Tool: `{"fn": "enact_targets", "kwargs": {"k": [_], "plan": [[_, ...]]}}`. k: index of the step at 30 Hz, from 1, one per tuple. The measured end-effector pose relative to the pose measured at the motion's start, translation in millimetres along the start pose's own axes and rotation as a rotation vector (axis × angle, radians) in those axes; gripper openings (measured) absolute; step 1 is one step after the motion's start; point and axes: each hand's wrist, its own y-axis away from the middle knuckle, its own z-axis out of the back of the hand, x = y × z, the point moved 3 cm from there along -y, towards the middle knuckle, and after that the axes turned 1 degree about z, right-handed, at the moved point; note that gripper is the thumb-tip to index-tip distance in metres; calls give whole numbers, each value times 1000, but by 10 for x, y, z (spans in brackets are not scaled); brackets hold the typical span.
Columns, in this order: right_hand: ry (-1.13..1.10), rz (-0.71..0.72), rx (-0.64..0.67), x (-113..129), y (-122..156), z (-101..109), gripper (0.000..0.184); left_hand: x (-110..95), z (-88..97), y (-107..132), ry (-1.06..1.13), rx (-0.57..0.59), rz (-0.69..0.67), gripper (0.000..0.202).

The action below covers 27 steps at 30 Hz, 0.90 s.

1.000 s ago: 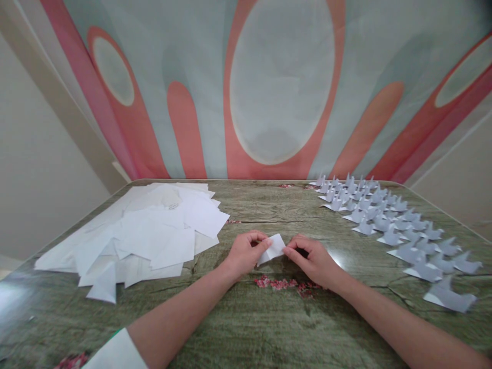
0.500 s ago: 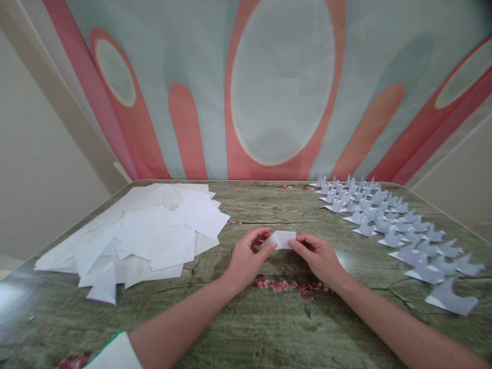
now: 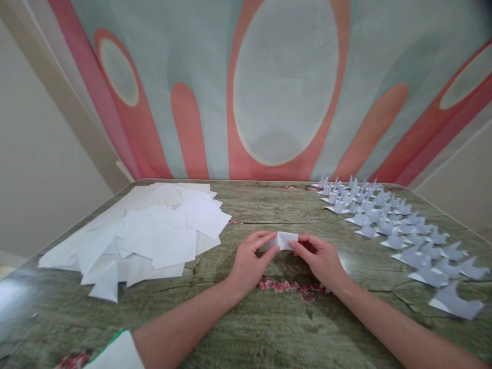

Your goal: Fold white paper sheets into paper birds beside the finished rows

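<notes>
A small folded piece of white paper (image 3: 283, 240) is held just above the green table (image 3: 249, 318) at the centre. My left hand (image 3: 249, 261) pinches its left end with thumb and fingers. My right hand (image 3: 321, 259) pinches its right end. Both hands are closed on the paper, with the wrists low over the tabletop.
A loose pile of white paper sheets (image 3: 146, 233) covers the table's left side. Several rows of folded paper birds (image 3: 400, 228) stand along the right side. A pink flower pattern (image 3: 286, 286) is printed on the table below my hands. A patterned wall (image 3: 284, 87) rises behind.
The folded paper went from tilted between my fingers to held level and slightly farther from me. Both hands shifted a little forward with it.
</notes>
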Motion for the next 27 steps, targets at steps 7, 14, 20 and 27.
{"fn": "enact_targets", "kwargs": {"k": [7,14,20,27], "plan": [[76,95,42,53,30,-23,25,19,4,10,-38,-7,-7,25],[131,152,18,107,54,-47,20,18,-16,32,-38,-1,2,24],[161,263,-21,206,91,-60,19,-33,-13,34,-89,-76,-17,16],[242,409,-88,277,132,-65,10,-62,-17,42,-93,-126,-57,10]]}}
